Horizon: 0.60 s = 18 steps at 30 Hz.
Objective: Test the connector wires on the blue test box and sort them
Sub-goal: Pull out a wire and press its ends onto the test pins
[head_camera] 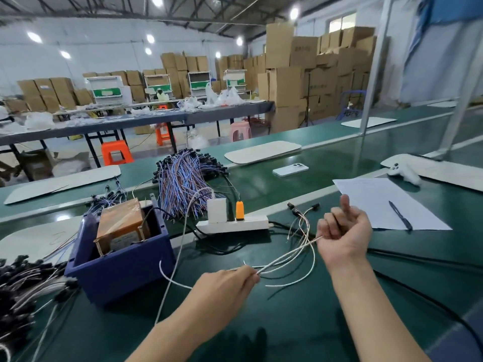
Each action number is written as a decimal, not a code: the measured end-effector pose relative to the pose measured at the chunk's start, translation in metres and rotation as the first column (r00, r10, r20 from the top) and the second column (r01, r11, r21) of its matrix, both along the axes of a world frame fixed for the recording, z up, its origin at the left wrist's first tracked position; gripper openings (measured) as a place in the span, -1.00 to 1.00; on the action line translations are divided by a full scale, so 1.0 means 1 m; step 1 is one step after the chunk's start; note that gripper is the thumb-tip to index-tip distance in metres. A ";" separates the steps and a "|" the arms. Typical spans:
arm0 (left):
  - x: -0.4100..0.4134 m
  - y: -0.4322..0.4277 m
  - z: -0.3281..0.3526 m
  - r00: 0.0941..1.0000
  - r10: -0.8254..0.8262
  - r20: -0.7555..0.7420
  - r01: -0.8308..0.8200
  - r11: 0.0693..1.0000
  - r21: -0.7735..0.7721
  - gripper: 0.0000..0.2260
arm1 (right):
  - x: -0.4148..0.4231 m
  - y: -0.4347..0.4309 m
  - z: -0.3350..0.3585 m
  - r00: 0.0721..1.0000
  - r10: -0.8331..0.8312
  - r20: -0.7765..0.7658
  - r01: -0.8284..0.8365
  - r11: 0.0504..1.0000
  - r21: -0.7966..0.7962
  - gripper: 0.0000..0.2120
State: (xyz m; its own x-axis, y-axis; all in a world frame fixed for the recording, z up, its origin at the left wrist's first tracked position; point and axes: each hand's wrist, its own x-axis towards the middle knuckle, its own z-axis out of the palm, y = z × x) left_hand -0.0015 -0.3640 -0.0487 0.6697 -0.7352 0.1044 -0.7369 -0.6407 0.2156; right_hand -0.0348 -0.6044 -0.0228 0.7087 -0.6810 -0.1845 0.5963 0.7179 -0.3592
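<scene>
We hold a small bunch of thin white wires (pixel 287 257) between our two hands, a little above the green worktop (pixel 287 325). The grip of our left hand (pixel 227 283) pinches the bare ends of the bunch at the fingertips. The grip of our right hand (pixel 345 233) is curled round the same wires higher up, with one finger sticking up free. The black plugs (pixel 298 211) hang out beyond the right hand, towards the far side. So the long axis of the bunch runs from near-left to far-right, almost straight between the two grips, and some loose wires sag below it. The blue box (pixel 122 273) stands on the worktop to the left of the bunch, apart from it. Our left hand is clearly the nearer one. We judge that the bare ends must travel to the left to reach the box, so the left hand should lead and the right only follow.
</scene>
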 end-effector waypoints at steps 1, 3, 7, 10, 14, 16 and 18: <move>0.002 -0.007 -0.001 1.000 0.012 -0.014 -0.012 1.000 -0.027 -0.70 | 0.000 -0.005 0.001 1.000 0.013 -0.003 -0.013 1.000 -0.001 -0.77; 0.008 -0.026 -0.003 0.997 0.042 -0.065 -0.053 0.984 -0.171 -0.74 | 0.000 -0.009 0.002 0.998 0.059 0.020 -0.059 0.998 0.003 -0.66; 0.023 -0.080 0.003 0.993 0.118 -0.013 -0.113 0.913 -0.392 -0.72 | 0.001 -0.016 0.002 0.991 0.119 0.066 -0.116 0.992 -0.045 -0.33; 0.031 -0.119 -0.003 0.987 0.161 0.018 -0.141 0.908 -0.395 -0.71 | 0.006 -0.020 0.002 0.989 0.119 -0.090 -0.138 0.957 -0.256 -0.40; 0.035 -0.151 -0.025 0.975 0.215 0.062 -0.192 0.947 -0.259 -0.71 | 0.013 -0.022 -0.011 0.938 0.108 -0.329 -0.277 0.804 -0.526 -0.48; 0.035 -0.157 -0.037 0.975 0.206 0.081 -0.189 0.966 -0.177 -0.75 | 0.015 -0.020 -0.022 0.905 0.120 -0.409 -0.361 0.726 -0.585 -0.46; 0.036 -0.159 -0.044 0.978 0.191 0.081 -0.181 0.977 -0.113 -0.81 | 0.016 -0.016 -0.031 0.869 0.101 -0.484 -0.420 0.667 -0.615 -0.48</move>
State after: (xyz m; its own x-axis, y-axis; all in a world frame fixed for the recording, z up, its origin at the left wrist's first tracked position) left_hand 0.0345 -0.5229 -0.0926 0.7778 -0.5804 0.2411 -0.6266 -0.7458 0.2260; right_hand -0.0183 -0.6200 -0.0540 0.8539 -0.5189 -0.0393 0.1230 0.2746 -0.9537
